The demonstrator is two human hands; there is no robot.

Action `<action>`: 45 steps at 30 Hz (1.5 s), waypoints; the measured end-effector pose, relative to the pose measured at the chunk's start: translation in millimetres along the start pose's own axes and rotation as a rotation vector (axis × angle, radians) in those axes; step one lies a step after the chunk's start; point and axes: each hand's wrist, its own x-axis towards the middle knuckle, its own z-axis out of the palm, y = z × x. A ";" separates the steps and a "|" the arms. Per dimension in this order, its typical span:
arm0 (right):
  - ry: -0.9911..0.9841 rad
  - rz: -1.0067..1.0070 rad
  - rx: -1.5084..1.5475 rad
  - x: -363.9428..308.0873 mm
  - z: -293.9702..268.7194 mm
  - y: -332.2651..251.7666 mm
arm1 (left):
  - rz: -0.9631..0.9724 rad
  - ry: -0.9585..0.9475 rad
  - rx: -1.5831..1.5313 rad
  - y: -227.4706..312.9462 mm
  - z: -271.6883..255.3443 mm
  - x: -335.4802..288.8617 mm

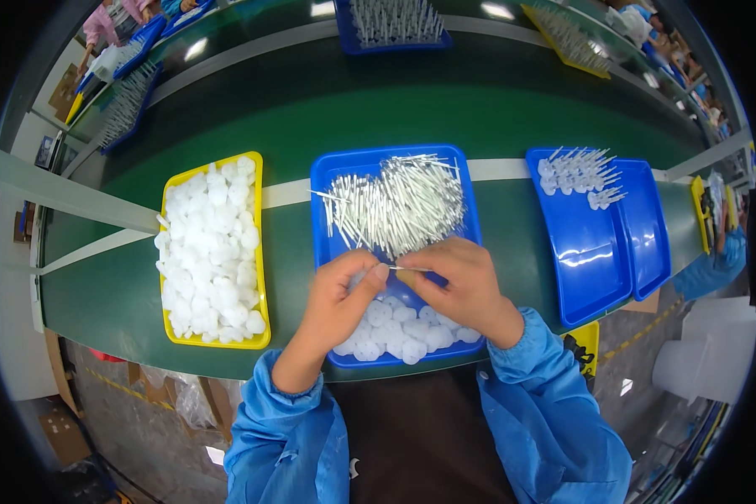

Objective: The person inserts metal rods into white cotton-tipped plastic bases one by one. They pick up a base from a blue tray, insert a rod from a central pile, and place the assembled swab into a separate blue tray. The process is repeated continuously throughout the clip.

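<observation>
Above the middle blue tray (472,210) my two hands meet, fingertips close together. My left hand (338,294) pinches one end of a thin white rod (397,268), while my right hand (462,279) pinches the other end. Whether a small cap also sits in the left fingers cannot be made out. Just beyond my hands, a heap of thin white rods (403,202) fills the far part of that tray. Closer to me, partly under my hands, lie round translucent white caps (412,332).
At left stands a yellow tray (265,298) piled with white round caps (212,248). A blue tray (592,269) at right holds several rods with round bases (575,170) at its far end. More trays of upright rods (395,21) line the green table's (290,118) far side.
</observation>
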 end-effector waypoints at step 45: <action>-0.492 0.261 -0.242 -187.7 -125.5 -32.6 | 0.127 -0.210 0.332 21.9 -19.2 -20.2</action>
